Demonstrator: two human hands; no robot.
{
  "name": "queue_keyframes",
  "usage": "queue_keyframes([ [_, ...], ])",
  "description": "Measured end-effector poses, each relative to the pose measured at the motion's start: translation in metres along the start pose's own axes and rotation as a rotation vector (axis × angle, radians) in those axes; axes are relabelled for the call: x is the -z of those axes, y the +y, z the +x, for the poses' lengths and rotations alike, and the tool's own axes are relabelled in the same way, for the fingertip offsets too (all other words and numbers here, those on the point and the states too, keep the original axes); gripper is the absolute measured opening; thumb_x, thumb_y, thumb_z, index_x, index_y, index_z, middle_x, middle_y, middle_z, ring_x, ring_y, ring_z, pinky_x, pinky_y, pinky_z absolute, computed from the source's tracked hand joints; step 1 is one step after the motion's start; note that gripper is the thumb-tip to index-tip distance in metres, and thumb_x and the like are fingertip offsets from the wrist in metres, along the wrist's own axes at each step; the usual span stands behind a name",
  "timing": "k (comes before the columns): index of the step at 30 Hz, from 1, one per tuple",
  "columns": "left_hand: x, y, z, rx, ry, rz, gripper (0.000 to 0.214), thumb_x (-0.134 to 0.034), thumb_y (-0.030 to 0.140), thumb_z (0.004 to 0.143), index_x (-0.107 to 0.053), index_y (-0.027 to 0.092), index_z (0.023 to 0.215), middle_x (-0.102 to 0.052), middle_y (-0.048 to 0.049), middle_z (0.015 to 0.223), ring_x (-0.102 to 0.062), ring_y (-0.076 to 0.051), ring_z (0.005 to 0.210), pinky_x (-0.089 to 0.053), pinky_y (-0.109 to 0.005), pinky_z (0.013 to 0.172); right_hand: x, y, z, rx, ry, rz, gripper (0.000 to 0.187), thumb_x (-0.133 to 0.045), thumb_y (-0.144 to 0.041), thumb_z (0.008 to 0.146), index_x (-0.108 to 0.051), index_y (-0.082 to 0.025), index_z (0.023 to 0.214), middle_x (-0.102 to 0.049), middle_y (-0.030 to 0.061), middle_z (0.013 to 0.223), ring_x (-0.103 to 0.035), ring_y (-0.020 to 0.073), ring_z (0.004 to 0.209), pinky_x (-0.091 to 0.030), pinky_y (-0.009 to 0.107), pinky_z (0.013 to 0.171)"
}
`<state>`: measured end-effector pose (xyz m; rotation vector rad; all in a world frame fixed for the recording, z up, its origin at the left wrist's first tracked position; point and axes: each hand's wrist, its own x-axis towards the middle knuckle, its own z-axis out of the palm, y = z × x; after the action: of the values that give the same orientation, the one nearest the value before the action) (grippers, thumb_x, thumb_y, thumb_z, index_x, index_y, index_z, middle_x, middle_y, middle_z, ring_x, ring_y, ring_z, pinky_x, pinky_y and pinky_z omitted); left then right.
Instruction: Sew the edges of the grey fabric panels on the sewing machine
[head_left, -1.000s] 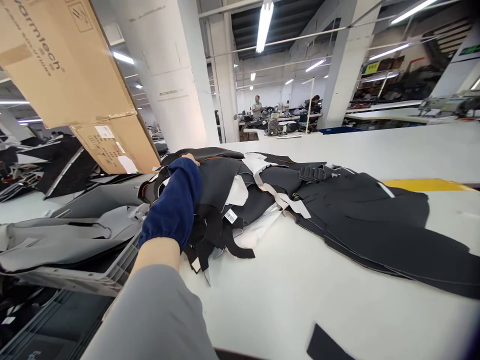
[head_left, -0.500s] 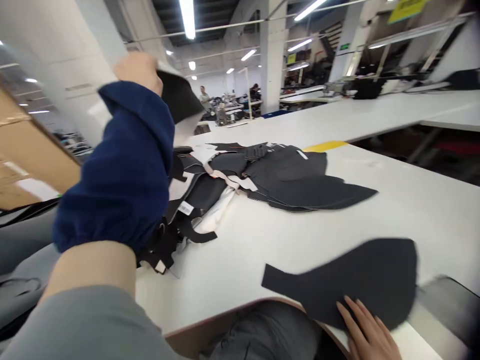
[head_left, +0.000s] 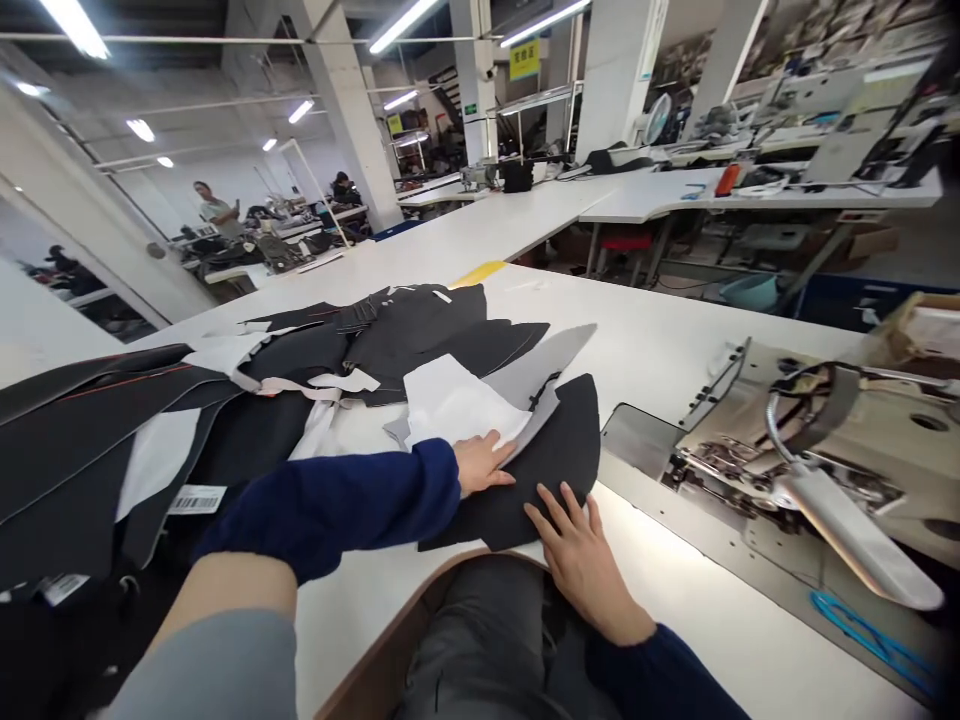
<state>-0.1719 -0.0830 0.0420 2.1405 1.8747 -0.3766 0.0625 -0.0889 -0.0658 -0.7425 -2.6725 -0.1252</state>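
My left hand (head_left: 484,465) rests with outstretched fingers on the lower edge of a white-faced fabric piece (head_left: 457,400). That piece lies partly over a dark grey cut fabric panel (head_left: 566,440) on the white table, and a grey flap of fabric (head_left: 551,355) sticks up beside it. Lower right, my right hand (head_left: 581,550) is open, its fingers spread flat on the near edge of the dark panel. Part of the panel is hidden beneath the white piece and my left hand.
A sewing machine (head_left: 810,450) with a lamp stands at the right. Dark fabric pieces (head_left: 420,330) are heaped behind my hands, and more dark fabric (head_left: 97,440) with labels spreads at the left. Blue cord (head_left: 862,630) lies lower right. A person (head_left: 214,208) stands far back.
My left hand has come down from its raised position, bringing the fabric piece onto the dark panel. My right hand stays on the panel. The view has turned right, showing the sewing machine.
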Motion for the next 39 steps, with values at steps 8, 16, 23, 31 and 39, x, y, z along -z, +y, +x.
queue_keyframes([
  [8, -0.007, -0.026, 0.005, -0.102, -0.063, -0.117, 0.057, -0.030, 0.030, 0.093, -0.016, 0.032, 0.149, -0.060, -0.0065, 0.101, -0.062, -0.023, 0.084, -0.046, -0.032, 0.078, 0.007, -0.002, 0.005, -0.028, -0.042, 0.065, 0.044, -0.049, -0.026, 0.089, -0.052, -0.020, 0.132, -0.042, 0.0083, 0.145, -0.030, 0.0342, 0.134, -0.029, 0.048, 0.106],
  [16, 0.016, 0.018, 0.033, -0.323, -0.115, -0.318, 0.080, -0.042, 0.049, 0.090, -0.001, 0.020, 0.151, -0.059, -0.0085, 0.114, -0.059, -0.022, 0.094, -0.044, -0.028, 0.082, 0.013, -0.023, 0.008, -0.008, -0.051, 0.073, 0.024, -0.057, -0.014, 0.081, -0.066, -0.013, 0.103, -0.061, 0.0135, 0.114, -0.040, 0.0344, 0.118, -0.038, 0.044, 0.092],
  [23, -0.003, 0.020, 0.090, -0.073, 0.401, -0.201, 0.058, -0.036, 0.056, 0.092, -0.040, 0.023, 0.138, -0.053, -0.0106, 0.118, -0.050, -0.027, 0.108, -0.040, -0.038, 0.092, 0.015, -0.025, 0.005, 0.010, -0.055, 0.158, 0.010, -0.055, -0.006, 0.076, -0.060, -0.014, 0.073, -0.057, 0.0083, 0.080, -0.045, 0.0247, 0.086, -0.039, 0.037, 0.073],
  [31, -0.027, 0.051, 0.099, -0.137, 0.406, -0.269, 0.045, -0.042, 0.041, 0.092, -0.046, 0.027, 0.135, -0.065, -0.0039, 0.101, -0.059, -0.023, 0.096, -0.045, -0.034, 0.085, 0.023, -0.005, 0.009, 0.036, -0.091, 0.174, 0.014, -0.056, -0.022, 0.075, -0.064, -0.013, 0.081, -0.060, 0.0124, 0.086, -0.045, 0.0322, 0.102, -0.034, 0.052, 0.095],
  [39, -0.014, 0.089, 0.117, -0.105, 0.326, -0.295, 0.039, -0.043, 0.042, 0.092, -0.053, 0.031, 0.127, -0.070, -0.0006, 0.095, -0.064, -0.022, 0.092, -0.047, -0.031, 0.079, 0.008, -0.029, -0.012, -0.019, -0.179, 0.222, 0.012, -0.054, -0.018, 0.072, -0.063, -0.018, 0.064, -0.060, 0.0058, 0.064, -0.053, 0.0221, 0.073, -0.041, 0.045, 0.082],
])
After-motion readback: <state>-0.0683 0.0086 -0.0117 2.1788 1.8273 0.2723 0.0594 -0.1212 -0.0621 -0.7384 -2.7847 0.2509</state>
